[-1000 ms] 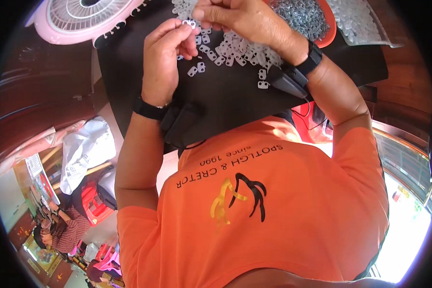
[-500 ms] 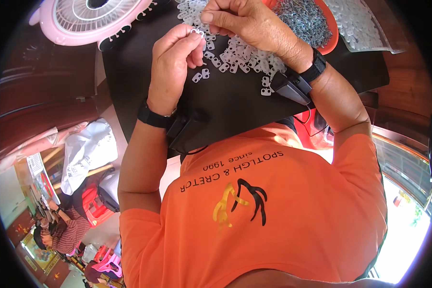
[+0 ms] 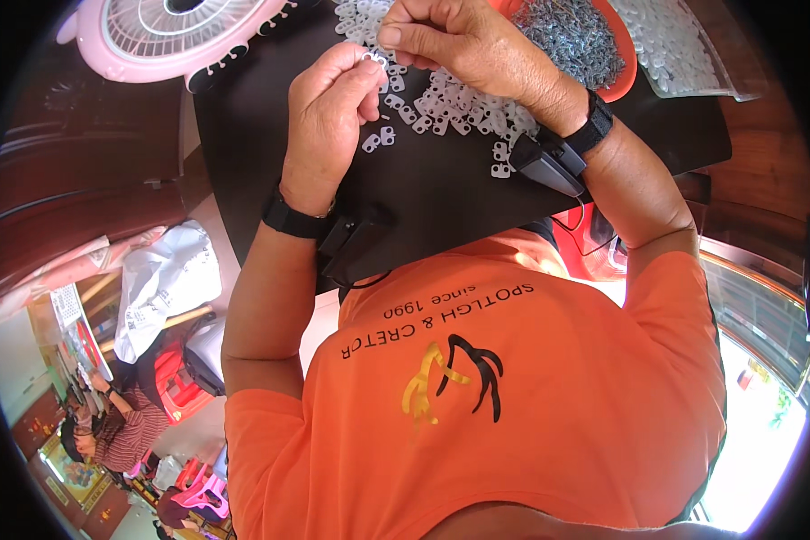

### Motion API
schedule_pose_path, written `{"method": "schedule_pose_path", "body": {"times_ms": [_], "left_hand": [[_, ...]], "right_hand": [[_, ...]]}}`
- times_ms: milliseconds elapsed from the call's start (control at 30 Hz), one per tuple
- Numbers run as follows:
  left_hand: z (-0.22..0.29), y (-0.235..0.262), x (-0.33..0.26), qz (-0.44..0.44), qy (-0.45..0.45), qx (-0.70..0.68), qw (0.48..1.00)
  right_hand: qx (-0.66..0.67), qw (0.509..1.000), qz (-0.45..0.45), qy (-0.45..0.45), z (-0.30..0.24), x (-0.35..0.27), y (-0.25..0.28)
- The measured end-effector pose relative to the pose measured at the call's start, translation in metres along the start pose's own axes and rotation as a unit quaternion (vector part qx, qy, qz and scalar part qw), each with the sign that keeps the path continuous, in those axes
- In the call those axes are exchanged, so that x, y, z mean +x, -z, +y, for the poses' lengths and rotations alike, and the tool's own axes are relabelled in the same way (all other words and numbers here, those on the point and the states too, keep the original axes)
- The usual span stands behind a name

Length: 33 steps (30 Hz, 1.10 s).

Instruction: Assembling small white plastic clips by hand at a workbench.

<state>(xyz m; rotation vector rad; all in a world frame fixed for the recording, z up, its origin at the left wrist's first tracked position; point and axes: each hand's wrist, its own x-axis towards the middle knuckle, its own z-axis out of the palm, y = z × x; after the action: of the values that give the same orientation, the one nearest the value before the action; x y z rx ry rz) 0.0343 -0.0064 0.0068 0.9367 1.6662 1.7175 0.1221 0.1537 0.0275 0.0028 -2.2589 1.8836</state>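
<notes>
My left hand (image 3: 328, 108) pinches a small white plastic clip (image 3: 374, 59) between thumb and forefinger, just above the dark table (image 3: 441, 202). Close beside it, my right hand (image 3: 450, 40) is closed in a pinch; whatever its fingertips hold is too small to make out. Loose white pieces (image 3: 463, 103) of the same sort, each with two holes, lie in a heap under and between my hands. A few stray ones sit nearer me. Beyond my right wrist stands an orange bowl (image 3: 629, 67) full of small grey metal pieces, perhaps nails.
A clear bag or tray of white pieces (image 3: 679, 54) lies at the far right. On the far left is a pink fan (image 3: 121, 63). Black devices are strapped at both wrists. A white plastic bag (image 3: 166, 279) is left of the table; another person (image 3: 130, 427) appears at lower left.
Almost nothing differs. Both hands keep their pinches in nearly the same place, and the whole view has shifted very slightly.
</notes>
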Motion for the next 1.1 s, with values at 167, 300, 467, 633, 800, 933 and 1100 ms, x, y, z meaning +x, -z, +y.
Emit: {"method": "schedule_pose_path", "body": {"times_ms": [167, 300, 467, 633, 800, 933, 1100], "left_hand": [[-0.001, 0.001, 0.000, -0.008, 0.002, 0.016, 1.000], [0.000, 0.000, -0.001, -0.011, 0.000, 0.046, 0.999], [-0.001, 0.002, -0.002, -0.026, 0.004, 0.068, 0.997], [-0.005, -0.005, -0.005, -0.016, -0.002, 0.068, 0.998], [-0.005, -0.011, -0.006, 0.010, -0.026, 0.026, 0.999], [-0.002, -0.015, -0.007, 0.031, -0.035, -0.032, 0.998], [0.002, -0.015, -0.008, 0.041, -0.010, -0.029, 0.999]], "right_hand": [[-0.060, 0.998, 0.002, 0.026, 0.000, 0.000, -0.002], [-0.080, 0.994, 0.006, 0.080, 0.007, 0.000, -0.002], [-0.112, 0.991, -0.007, 0.076, 0.003, 0.000, -0.001], [-0.109, 0.993, -0.012, 0.053, 0.000, -0.002, -0.001], [-0.068, 0.995, 0.006, 0.070, -0.003, -0.004, -0.005], [-0.033, 0.995, 0.036, 0.084, -0.003, -0.003, -0.011], [-0.107, 0.988, 0.063, 0.092, 0.013, -0.004, -0.015]]}}
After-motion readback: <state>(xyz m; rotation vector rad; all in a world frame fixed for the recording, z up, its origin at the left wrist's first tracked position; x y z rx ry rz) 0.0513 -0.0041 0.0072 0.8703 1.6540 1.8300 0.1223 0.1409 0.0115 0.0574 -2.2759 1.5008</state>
